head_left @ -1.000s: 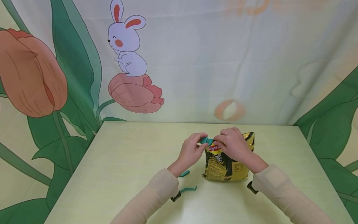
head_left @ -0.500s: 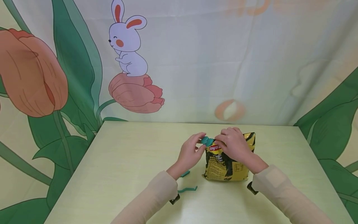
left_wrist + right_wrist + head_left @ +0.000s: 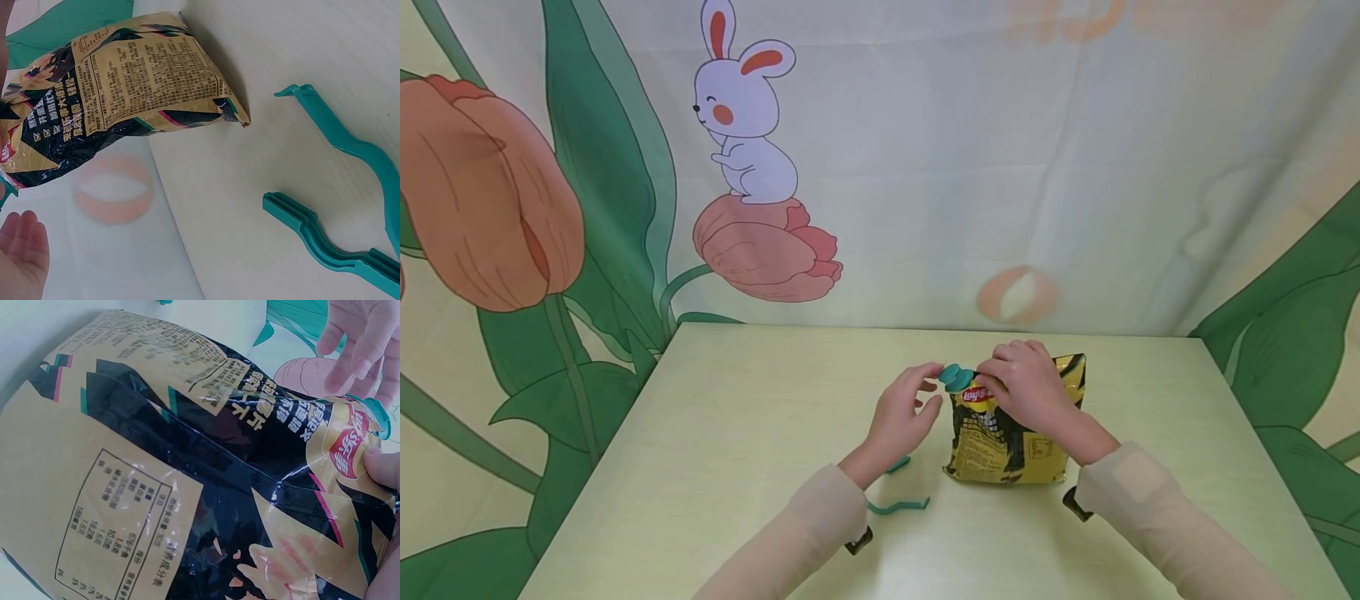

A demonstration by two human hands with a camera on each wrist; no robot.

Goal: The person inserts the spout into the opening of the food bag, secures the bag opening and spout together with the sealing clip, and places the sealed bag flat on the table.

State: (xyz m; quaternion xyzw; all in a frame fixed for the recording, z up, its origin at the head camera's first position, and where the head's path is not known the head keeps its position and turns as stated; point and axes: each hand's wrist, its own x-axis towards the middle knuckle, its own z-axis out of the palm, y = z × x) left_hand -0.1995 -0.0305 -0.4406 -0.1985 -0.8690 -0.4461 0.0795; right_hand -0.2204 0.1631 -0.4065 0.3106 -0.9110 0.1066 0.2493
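A black-and-gold bag of chips with a red Lay's logo stands on the table. My right hand pinches its top edge from the right, thumb on the front in the right wrist view. A small teal clip sits at the bag's top left corner. Just left of that clip, my left hand has its fingers parted, with a gap between thumb and fingertips and nothing held. In the left wrist view its fingers extend below the bag's top, and the clip is mostly cut off.
Two long, bent teal strips lie on the table left of the bag: a slim one and a grooved one. Behind the table's back edge hangs a printed cloth with a rabbit and tulips.
The left hand has let go of the teal clip and drawn back to the left, its fingers spreading. The clip stays at the bag's corner. The right hand keeps its pinch.
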